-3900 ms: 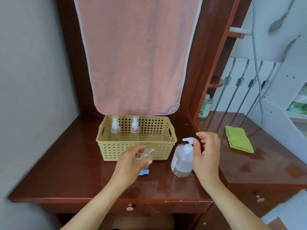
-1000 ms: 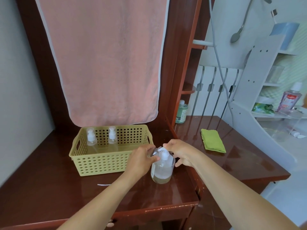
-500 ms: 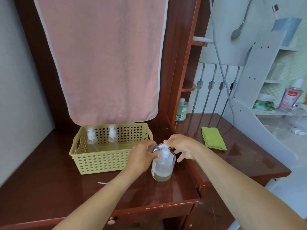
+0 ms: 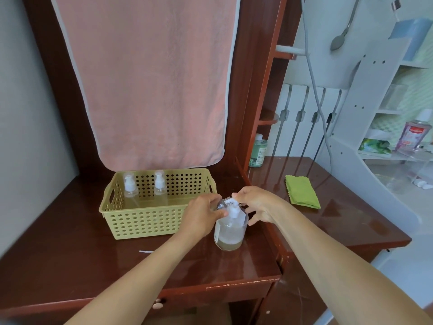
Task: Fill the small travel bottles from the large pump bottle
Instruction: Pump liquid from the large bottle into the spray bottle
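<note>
The large clear pump bottle (image 4: 230, 231) stands on the brown tabletop (image 4: 93, 254), with a little yellowish liquid at its bottom. My left hand (image 4: 201, 216) grips a small clear travel bottle (image 4: 221, 204), tilted with its open mouth against the pump spout. My right hand (image 4: 255, 202) rests on the white pump head (image 4: 234, 204), fingers curled over it. Two more small pump-topped travel bottles (image 4: 129, 186) (image 4: 159, 183) stand upright in the left half of the yellow perforated basket (image 4: 145, 219).
A pink towel (image 4: 150, 78) hangs behind the basket. A green cloth (image 4: 302, 192) lies on the right table section, and a green bottle (image 4: 257, 150) stands at the back. A small white scrap (image 4: 145, 251) lies near the front. White shelves with toiletries stand at the right.
Since 3.9 s ago my left hand brought the small bottle up to the pump spout and my right hand moved onto the pump head. Over the last second both hands barely shifted.
</note>
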Motion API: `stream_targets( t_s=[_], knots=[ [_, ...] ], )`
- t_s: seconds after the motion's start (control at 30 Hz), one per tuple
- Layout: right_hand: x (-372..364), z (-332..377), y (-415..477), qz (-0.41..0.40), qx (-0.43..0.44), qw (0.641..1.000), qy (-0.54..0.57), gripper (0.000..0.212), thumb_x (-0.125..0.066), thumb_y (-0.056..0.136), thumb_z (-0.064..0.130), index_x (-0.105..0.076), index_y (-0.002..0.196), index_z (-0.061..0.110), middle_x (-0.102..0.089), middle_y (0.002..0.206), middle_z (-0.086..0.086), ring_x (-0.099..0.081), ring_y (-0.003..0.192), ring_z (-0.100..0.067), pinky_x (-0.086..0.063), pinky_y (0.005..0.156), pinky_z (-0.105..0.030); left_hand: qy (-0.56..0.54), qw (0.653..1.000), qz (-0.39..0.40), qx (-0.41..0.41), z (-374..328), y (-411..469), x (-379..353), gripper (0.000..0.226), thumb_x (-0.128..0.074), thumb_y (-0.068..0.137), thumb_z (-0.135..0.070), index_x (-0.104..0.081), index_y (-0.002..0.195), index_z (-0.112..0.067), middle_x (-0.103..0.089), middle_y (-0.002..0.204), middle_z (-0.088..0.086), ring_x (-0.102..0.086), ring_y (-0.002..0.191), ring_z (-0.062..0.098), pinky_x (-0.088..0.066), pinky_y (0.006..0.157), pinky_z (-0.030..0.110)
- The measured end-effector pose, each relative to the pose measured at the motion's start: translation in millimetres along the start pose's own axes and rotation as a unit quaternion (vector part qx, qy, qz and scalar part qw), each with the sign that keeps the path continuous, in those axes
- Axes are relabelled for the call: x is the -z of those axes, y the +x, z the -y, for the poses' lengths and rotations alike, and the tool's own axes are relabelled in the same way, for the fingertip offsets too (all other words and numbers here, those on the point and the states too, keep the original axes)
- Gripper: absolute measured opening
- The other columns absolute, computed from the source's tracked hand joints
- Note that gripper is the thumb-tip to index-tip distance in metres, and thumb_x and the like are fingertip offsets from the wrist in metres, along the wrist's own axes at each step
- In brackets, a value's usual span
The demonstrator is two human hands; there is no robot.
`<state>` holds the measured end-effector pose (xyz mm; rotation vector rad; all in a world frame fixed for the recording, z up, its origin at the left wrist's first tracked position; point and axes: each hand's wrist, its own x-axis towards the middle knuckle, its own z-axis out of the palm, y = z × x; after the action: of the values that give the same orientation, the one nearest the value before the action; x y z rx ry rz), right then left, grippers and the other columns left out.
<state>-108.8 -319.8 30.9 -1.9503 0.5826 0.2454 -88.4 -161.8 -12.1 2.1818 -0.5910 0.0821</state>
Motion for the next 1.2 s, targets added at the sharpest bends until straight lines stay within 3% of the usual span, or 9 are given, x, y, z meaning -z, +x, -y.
stream_targets(
  t_s=[0.17,0.27,0.4,0.63,0.77,0.97,1.1,1.2],
  knots=[
    [-16,-12,7,-0.017,-0.001,1.0,0.001,0.033,-0.049,0.098,0.032,-0.047,0.125,0.013,-0.036,0.147,-0.013,-0.035,0.135,-0.034,-0.04,0.102,-0.058,0.016,1.0,0.005,0.005,7,-4,-2,0.026,-0.074,0.079,-0.027,-0.051,0.069,-0.019,-0.046,0.063,-0.007,-0.044,0.068,0.017,-0.034,0.06,0.031],
    [-10,-7,2,-0.005,0.002,1.0,-0.006,0.034,-0.05,0.098,0.031,-0.048,0.126,0.011,-0.036,0.147,-0.014,-0.035,0.135,-0.036,-0.039,0.103,-0.059,0.004,1.0,0.006,0.004,6,-4,-2,0.018,-0.074,0.079,-0.027,-0.057,0.073,-0.026,-0.05,0.069,-0.013,-0.049,0.073,0.015,-0.037,0.065,0.031],
    [0,1,1,-0.002,0.007,1.0,-0.01,0.039,-0.05,0.098,0.028,-0.047,0.13,0.007,-0.039,0.145,-0.016,-0.036,0.134,-0.036,-0.038,0.103,-0.057,-0.006,1.0,-0.001,-0.008,1,0,-1,0.049,-0.074,0.077,-0.026,-0.031,0.054,-0.024,-0.037,0.057,-0.006,-0.038,0.061,0.016,-0.029,0.058,0.031],
    [-15,-11,4,-0.012,0.001,1.0,0.012,0.029,-0.049,0.098,0.032,-0.049,0.12,0.013,-0.037,0.145,-0.014,-0.037,0.133,-0.036,-0.041,0.1,-0.058,0.013,1.0,0.003,0.01,4,-5,-3,0.049,-0.075,0.078,-0.024,-0.032,0.054,-0.028,-0.037,0.054,-0.008,-0.034,0.054,0.006,-0.025,0.053,0.028],
    [-5,-3,-2,0.0,0.002,1.0,0.004,0.034,-0.049,0.099,0.028,-0.049,0.126,0.008,-0.041,0.143,-0.016,-0.04,0.13,-0.036,-0.041,0.101,-0.058,-0.01,1.0,0.008,0.011,1,-2,-1,0.035,-0.074,0.078,-0.025,-0.045,0.06,-0.019,-0.047,0.063,-0.002,-0.045,0.067,0.015,-0.03,0.058,0.027],
    [-12,-9,7,-0.005,0.0,1.0,0.016,0.034,-0.049,0.098,0.031,-0.047,0.127,0.012,-0.036,0.148,-0.014,-0.035,0.135,-0.037,-0.038,0.102,-0.061,0.01,1.0,0.005,0.012,3,-1,-2,0.047,-0.075,0.077,-0.024,-0.034,0.054,-0.028,-0.038,0.055,-0.008,-0.04,0.064,0.019,-0.028,0.056,0.029],
    [-15,-11,3,-0.014,0.0,1.0,0.019,0.019,-0.049,0.098,0.031,-0.05,0.108,0.015,-0.037,0.145,-0.015,-0.036,0.133,-0.037,-0.038,0.101,-0.062,0.006,1.0,0.006,0.019,4,-4,-2,0.024,-0.075,0.078,-0.026,-0.053,0.068,-0.021,-0.048,0.066,0.003,-0.049,0.076,0.028,-0.029,0.057,0.028],
    [-5,-2,1,-0.011,0.001,1.0,0.001,0.032,-0.05,0.098,0.029,-0.049,0.123,0.009,-0.037,0.146,-0.017,-0.033,0.136,-0.038,-0.038,0.101,-0.062,-0.003,1.0,0.005,0.014,-2,-2,1,0.018,-0.074,0.079,-0.027,-0.057,0.079,-0.023,-0.062,0.081,0.004,-0.051,0.078,0.02,-0.045,0.07,0.035]
  ],
)
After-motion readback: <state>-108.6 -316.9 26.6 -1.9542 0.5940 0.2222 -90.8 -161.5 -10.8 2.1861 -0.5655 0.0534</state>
